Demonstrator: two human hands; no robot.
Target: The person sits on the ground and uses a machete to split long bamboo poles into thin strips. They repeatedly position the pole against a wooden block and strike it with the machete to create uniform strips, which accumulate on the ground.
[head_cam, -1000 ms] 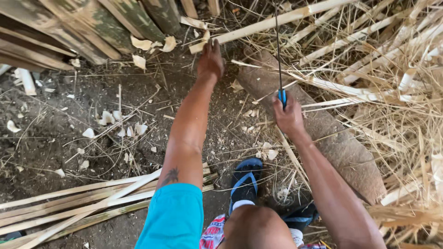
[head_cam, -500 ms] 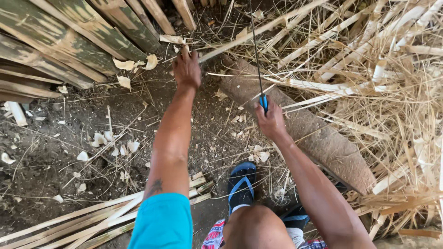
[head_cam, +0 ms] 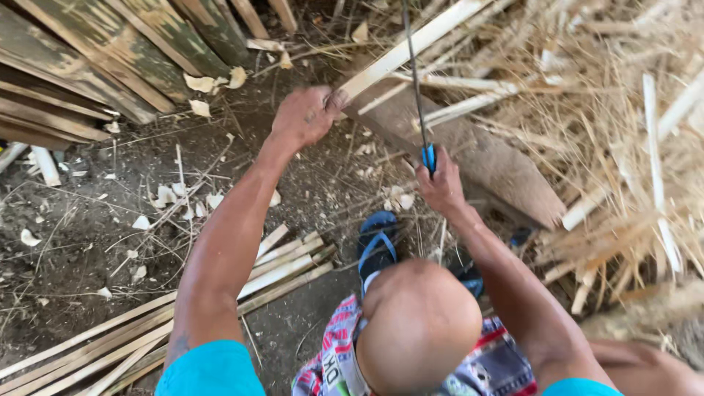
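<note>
Left hand now has the bamboo strip, blade upright beside it

Nearest me, my right hand (head_cam: 441, 185) stays clenched around the blue-handled knife (head_cam: 418, 88), blade pointing up over the log (head_cam: 469, 150). Farther out, my left hand (head_cam: 304, 115), reaching a second ago, has closed on the end of a pale bamboo strip (head_cam: 411, 45) and drawn it onto that log.

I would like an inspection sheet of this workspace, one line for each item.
Surface: bare dark earth ground, scattered with pale wood chips.
Job's things: long pale bamboo strip; thin dark blade with blue handle; brown wooden block under them.
Clutter: heap of straw-coloured shavings; bundle of split strips.
Hands: left hand grips the strip's end; right hand grips the blue handle.
Cables: nothing seen.
Surroundings: stacked greenish bamboo slats; blue sandal.
</note>
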